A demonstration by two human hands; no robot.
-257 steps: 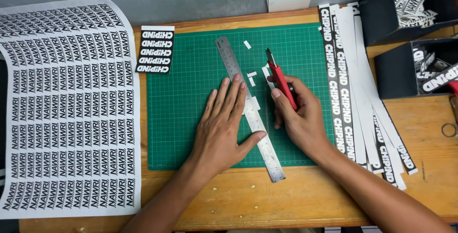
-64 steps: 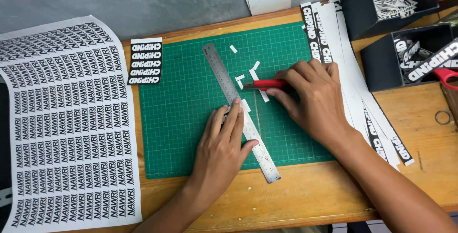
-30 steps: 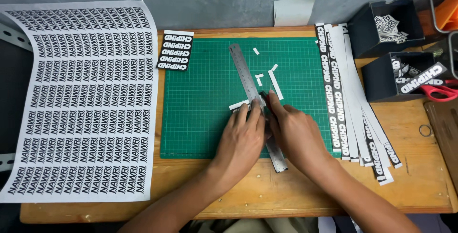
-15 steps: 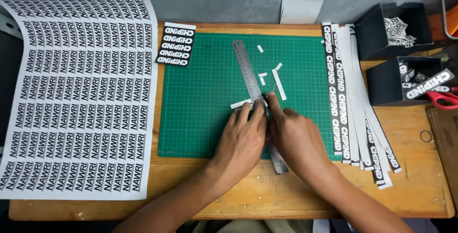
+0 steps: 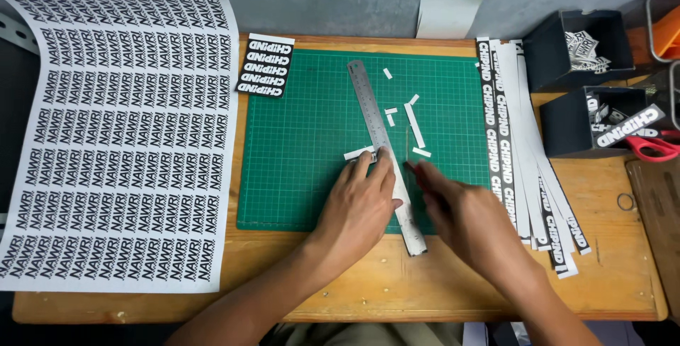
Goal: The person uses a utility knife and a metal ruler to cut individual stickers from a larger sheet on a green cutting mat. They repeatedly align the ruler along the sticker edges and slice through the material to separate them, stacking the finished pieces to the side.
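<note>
Steel ruler [image 5: 384, 153] lies slanted across the green cutting mat [image 5: 304, 169], its lower end reaching past the mat's edge onto the wooden worktop [image 5: 425, 289]. The left hand [image 5: 358, 208] lies flat with fingers spread, pressing on the ruler's lower half; its fingertips touch a small white paper strip [image 5: 358, 154] that pokes out from under the ruler's left edge. The right hand [image 5: 467, 215] rests just right of the ruler, fingers pointing up the mat; whether it grips anything I cannot tell.

Compared with half a second ago, both hands sit in nearly the same place, the right one having slid slightly away from the ruler. Two seconds ago the right hand held a red-handled knife across the ruler higher up the mat; that red handle no longer shows.

Counts: one ruler, one mat, about five white offcuts [image 5: 413, 121] scattered right of the ruler. One large printed label sheet [image 5: 113, 126] hangs over the worktop's left side. One small black label block [image 5: 265, 65] lies at the mat's upper left corner. A fanned stack of long label strips [image 5: 520, 155] lies along the mat's right edge. Two black boxes [image 5: 567, 116] of cut labels stand at the far right, with one pair of red-handled scissors [image 5: 652, 148] beside them.
</note>
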